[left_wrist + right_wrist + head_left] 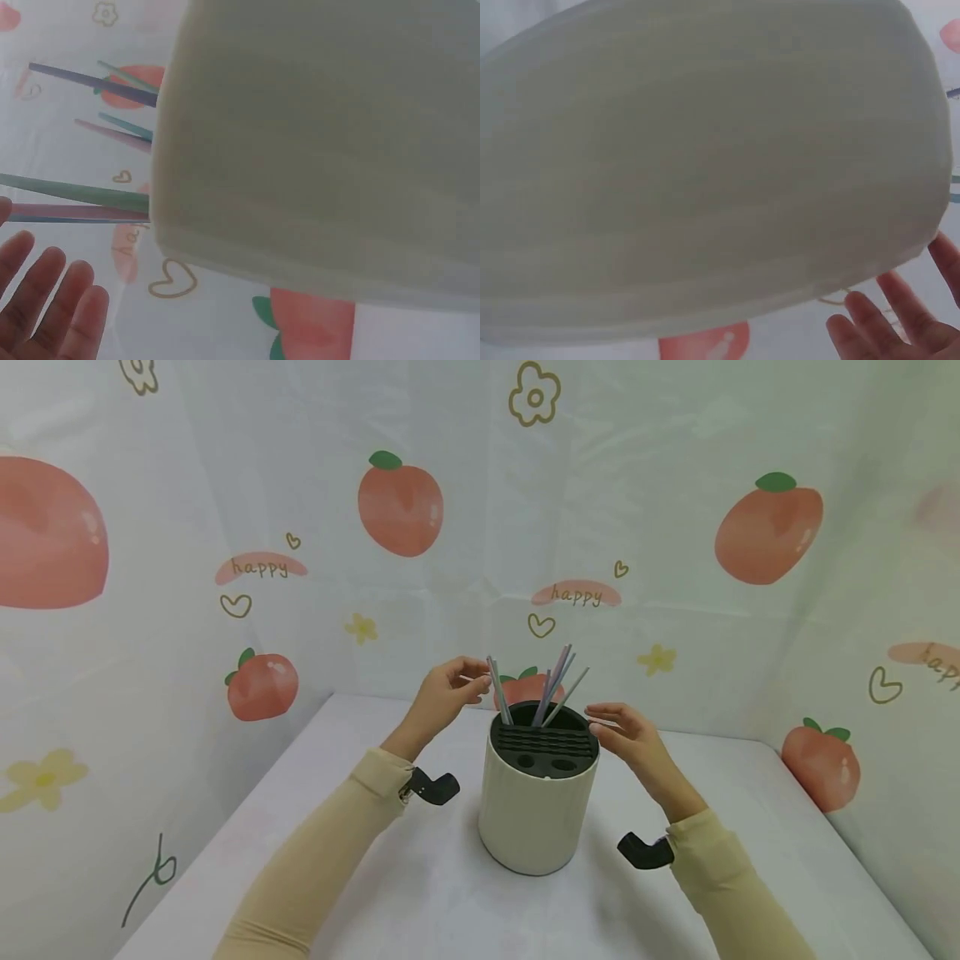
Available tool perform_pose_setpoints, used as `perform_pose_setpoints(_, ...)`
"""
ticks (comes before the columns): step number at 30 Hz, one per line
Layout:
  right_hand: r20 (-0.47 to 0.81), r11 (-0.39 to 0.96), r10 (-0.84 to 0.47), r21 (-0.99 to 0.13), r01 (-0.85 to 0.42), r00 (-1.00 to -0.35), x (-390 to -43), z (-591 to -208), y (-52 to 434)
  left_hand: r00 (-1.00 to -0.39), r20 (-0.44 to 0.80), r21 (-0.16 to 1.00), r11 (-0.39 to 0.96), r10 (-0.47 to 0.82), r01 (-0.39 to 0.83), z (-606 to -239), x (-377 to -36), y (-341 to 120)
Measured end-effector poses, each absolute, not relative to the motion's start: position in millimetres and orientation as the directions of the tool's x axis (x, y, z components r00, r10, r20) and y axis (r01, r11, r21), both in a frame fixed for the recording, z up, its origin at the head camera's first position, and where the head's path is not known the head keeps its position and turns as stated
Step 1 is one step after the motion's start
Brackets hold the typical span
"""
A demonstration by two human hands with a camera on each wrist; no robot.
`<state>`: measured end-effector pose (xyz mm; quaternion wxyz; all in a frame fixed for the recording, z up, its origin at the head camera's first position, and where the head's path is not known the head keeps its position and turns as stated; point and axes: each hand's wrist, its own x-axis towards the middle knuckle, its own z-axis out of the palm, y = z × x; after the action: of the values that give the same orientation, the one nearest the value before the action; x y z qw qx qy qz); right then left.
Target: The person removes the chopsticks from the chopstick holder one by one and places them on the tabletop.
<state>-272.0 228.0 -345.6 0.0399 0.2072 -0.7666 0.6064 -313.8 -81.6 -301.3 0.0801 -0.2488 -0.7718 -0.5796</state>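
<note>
A cream cylindrical holder (534,814) with a black slotted insert (543,743) stands upright on the white table. Several thin pastel sticks, like straws (551,687), lean out of the insert's rear opening. At the holder's upper left, my left hand (448,692) has its fingertips close to the leftmost sticks; whether they touch cannot be told. The left wrist view shows that hand's fingers (64,300) spread beside the green and pink sticks (82,193). My right hand (628,739) is at the rim's right side, fingers extended, fingertips (889,281) at or touching the holder's edge.
The white tabletop (420,893) runs back to a white curtain (465,593) printed with peaches, flowers and hearts. Black wrist cameras (435,787) sit on both wrists, the right one (645,852) beside the holder's lower right.
</note>
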Motion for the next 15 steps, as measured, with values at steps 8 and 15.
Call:
perform_pose_setpoints(8,0.236,0.207,-0.258,-0.934,-0.292,-0.937,-273,-352,221,-0.875,0.406,0.901,0.048,0.265,0.432,-311,-315,-78)
perform_pose_setpoints(15,0.205,0.214,-0.251,-0.942,-0.261,-0.946,-273,-355,221,-0.888,0.380,0.916,0.029,0.257,0.401,-313,-315,-73)
